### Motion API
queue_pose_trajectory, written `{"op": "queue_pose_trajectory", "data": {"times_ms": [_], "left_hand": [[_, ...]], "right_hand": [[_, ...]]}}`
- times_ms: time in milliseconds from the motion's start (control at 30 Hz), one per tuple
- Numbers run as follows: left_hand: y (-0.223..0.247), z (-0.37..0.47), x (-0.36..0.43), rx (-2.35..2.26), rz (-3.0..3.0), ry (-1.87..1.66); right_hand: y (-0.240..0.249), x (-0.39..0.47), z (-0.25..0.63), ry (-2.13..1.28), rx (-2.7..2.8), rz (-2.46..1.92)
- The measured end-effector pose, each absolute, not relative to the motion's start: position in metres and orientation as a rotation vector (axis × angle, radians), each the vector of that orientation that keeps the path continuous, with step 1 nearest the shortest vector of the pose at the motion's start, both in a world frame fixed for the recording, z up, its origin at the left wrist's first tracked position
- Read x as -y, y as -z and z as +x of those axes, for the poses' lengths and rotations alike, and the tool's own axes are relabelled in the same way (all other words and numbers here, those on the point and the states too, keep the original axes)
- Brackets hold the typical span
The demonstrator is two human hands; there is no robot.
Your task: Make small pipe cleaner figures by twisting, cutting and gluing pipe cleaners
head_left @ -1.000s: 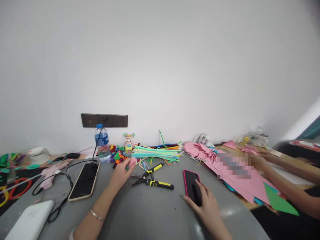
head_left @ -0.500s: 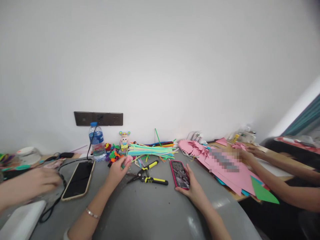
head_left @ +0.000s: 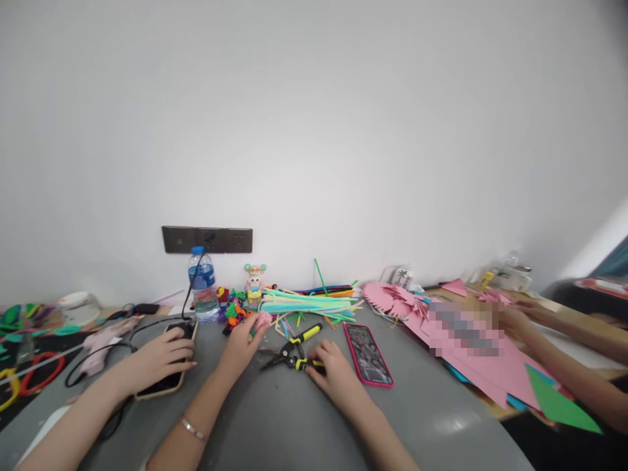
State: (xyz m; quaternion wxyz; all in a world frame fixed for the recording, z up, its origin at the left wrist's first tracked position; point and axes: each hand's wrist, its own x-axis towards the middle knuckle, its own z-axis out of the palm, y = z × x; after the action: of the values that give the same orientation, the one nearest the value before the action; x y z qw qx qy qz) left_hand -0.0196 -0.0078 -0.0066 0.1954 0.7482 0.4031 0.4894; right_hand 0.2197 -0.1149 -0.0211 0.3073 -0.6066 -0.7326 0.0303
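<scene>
My left hand (head_left: 240, 347), a bracelet on its wrist, is closed in a pinch on a small pink piece (head_left: 263, 320) with a bit of green by it; its exact kind is unclear. My right hand (head_left: 338, 373) has its thumb and fingers closed round the lower handle of black-and-yellow pliers (head_left: 290, 358). These lie with handles spread on the grey table (head_left: 275, 425). Just right of that hand a phone (head_left: 370, 355) in a pink-red case rests face up. Behind the pliers lies a bundle of light-coloured pipe cleaners (head_left: 309, 303).
Another person's hand (head_left: 164, 360) rests on a second phone (head_left: 161, 386) at left. Near it stand a water bottle (head_left: 203, 291) and a cable. A small toy figure (head_left: 254, 288) is by the wall. Pink paper (head_left: 471, 366) and a co-worker's arms (head_left: 559, 360) are at right.
My right hand has let go of the pink-cased phone, now lying on the table, and moved left onto the pliers' handle. The other person's hand has moved onto the left phone.
</scene>
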Motion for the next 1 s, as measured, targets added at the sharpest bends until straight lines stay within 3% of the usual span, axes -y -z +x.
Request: {"op": "queue_pose_trajectory", "data": {"times_ms": [233, 567, 667, 833, 1000], "left_hand": [[0.003, -0.097, 0.029, -1.146, 2.065, -1.463], [0.002, -0.005, 0.007, -1.097, 2.017, -1.349], [0.002, -0.01, 0.009, -1.072, 1.996, -1.326], [-0.001, -0.014, 0.006, -1.068, 1.97, -1.331], [0.005, -0.013, 0.001, -1.131, 1.939, -1.324]], "right_hand": [[0.043, 0.115, 0.221, -0.06, 1.84, -1.424], [0.034, 0.095, 0.227, -0.555, 1.088, -1.305], [0.012, 0.078, 0.23, -0.598, 1.106, -1.327], [-0.036, 0.053, 0.215, -0.974, 1.426, -1.296], [-0.041, 0.041, 0.179, -1.162, 1.543, -1.348]]}}
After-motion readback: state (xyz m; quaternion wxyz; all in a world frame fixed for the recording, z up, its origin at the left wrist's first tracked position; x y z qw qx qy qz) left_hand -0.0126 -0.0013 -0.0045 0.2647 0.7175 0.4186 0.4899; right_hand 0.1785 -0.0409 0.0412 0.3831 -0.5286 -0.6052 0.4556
